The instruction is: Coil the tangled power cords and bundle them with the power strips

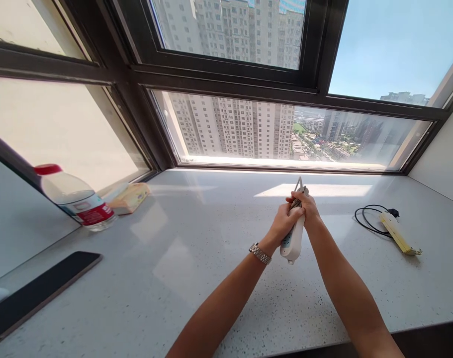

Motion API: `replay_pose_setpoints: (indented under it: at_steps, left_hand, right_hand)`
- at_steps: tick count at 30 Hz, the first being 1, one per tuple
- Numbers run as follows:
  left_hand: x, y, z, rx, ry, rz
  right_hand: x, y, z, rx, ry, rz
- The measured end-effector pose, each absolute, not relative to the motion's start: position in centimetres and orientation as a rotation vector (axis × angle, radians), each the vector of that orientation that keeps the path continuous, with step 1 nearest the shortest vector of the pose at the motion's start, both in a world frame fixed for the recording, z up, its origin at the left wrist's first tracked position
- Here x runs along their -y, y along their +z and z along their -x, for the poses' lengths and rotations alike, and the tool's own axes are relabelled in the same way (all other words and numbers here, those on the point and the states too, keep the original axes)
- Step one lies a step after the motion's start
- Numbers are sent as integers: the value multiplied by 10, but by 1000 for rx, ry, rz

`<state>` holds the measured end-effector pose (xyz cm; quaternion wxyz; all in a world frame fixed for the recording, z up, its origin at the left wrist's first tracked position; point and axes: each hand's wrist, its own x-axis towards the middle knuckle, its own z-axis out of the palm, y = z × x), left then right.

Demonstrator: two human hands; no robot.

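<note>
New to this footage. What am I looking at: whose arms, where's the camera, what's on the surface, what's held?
No robot here: these are a person's two bare hands. The single picture comes from a camera worn on that person's head, looking forward and down. The left hand, with a metal-banded watch on its wrist, and the right hand together grip a white power strip above a speckled counter. On the counter's left are a red-capped bottle, a yellowish packet and a dark flat slab; on its right, a yellow-and-white object beside a looped black cable.
</note>
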<state>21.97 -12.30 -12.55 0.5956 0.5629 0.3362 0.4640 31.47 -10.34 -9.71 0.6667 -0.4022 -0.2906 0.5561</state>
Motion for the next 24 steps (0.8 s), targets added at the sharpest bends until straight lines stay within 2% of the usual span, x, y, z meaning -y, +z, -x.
replay_pose_setpoints:
  at_steps: [5, 13, 15, 18, 21, 24]
  left_hand:
    - [123, -125, -210, -1020, 1195, -1390]
    - [105, -160, -195, -1199, 846, -1543]
    - [100, -169, -191, -1230, 779, -1521]
    - [94, -178, -186, -1256, 739, -1513]
    - [91, -184, -187, -1272, 746, -1556]
    - [90, -189, -190, -1294, 765, -1605]
  right_hand:
    - [97, -101, -326, 596, 1119, 844]
    - [98, -97, -380, 545, 940, 838]
    - [101, -93, -394, 627, 809, 907]
    - [102, -89, -408, 998, 423, 1252]
    - [97, -92, -417, 1624, 70, 1765]
    - [86, -102, -428, 2129, -16, 2048]
